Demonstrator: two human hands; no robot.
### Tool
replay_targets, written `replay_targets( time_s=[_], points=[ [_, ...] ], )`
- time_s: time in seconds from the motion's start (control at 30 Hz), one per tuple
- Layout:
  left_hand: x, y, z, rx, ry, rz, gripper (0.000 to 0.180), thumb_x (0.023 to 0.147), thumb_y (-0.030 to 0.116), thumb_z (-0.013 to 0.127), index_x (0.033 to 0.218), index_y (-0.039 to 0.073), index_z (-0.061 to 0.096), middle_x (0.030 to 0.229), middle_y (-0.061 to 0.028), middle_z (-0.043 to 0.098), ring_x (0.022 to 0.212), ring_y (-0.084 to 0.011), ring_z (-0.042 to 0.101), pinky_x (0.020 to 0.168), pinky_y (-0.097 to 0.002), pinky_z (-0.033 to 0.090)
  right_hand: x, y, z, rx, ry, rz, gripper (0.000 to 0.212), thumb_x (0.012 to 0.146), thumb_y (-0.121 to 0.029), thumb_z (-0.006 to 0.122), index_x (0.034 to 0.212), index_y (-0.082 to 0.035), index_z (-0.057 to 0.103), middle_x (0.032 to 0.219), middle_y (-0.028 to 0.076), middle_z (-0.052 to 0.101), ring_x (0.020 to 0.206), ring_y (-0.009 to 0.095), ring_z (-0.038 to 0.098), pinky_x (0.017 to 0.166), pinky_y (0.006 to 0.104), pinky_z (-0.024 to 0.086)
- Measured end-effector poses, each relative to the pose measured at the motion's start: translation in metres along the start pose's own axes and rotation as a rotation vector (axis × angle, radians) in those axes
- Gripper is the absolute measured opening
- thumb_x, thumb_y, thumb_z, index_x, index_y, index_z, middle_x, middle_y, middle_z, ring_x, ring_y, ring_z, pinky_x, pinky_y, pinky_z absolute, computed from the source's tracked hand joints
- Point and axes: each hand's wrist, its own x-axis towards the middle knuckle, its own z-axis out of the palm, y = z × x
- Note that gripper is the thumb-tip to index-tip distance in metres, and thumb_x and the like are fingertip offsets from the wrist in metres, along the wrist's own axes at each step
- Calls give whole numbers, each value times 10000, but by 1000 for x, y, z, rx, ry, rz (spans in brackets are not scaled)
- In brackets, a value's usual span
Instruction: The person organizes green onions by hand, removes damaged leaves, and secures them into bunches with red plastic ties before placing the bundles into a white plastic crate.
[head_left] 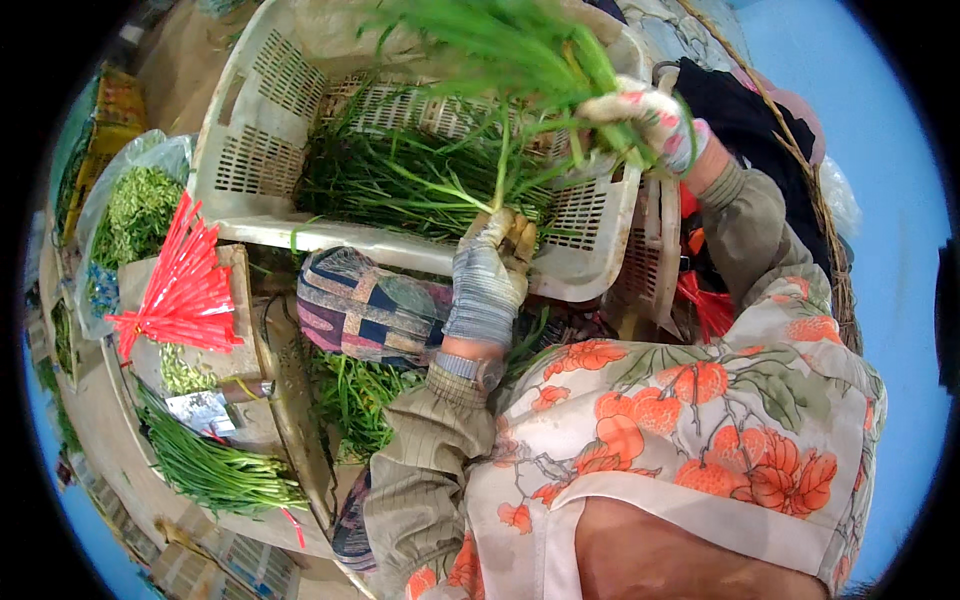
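Bunched greens: likely light, limp, bruisable; best held by stalk ends. Right grip: around bunch. Left grip: pinching stalk, crate's near edge.

Red strips are lying across the far edge of the counter; a cleaver (blade leftward) and green stalks are resting toward its near edge.

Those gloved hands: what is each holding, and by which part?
The right hand grips a bunch of green stalks near the stalk ends; the left hand pinches thin stalks by one end.
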Motion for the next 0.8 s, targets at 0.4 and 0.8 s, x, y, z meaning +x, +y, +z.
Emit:
replay_targets(
  time_s=[0.4, 0.8],
  points=[
    [-25, 4, -14, 367, -228, 156, 331, 896, 106, 572, 1172, -42, 465, 1039, -111, 574, 953, -207, 587, 889, -283, 486, 21, 13, -3, 342, 204, 481, 259, 871, -196, 611, 1067, -27, 607, 889, 65, 644, 682, 128, 615, 613, 243, 515],
    [-53, 82, 27, 2193, 41, 1499, 917, 701, 398, 725, 1416, 34, 281, 1463, -214, 249, 1354, -381, 257, 1125, -511, 120, 20, 1, 57, 397, -257, 829, 203, 832, -225, 666, 888, -30, 655, 733, 40, 640, 556, 108, 596, 499, 244, 483]
  ],
)
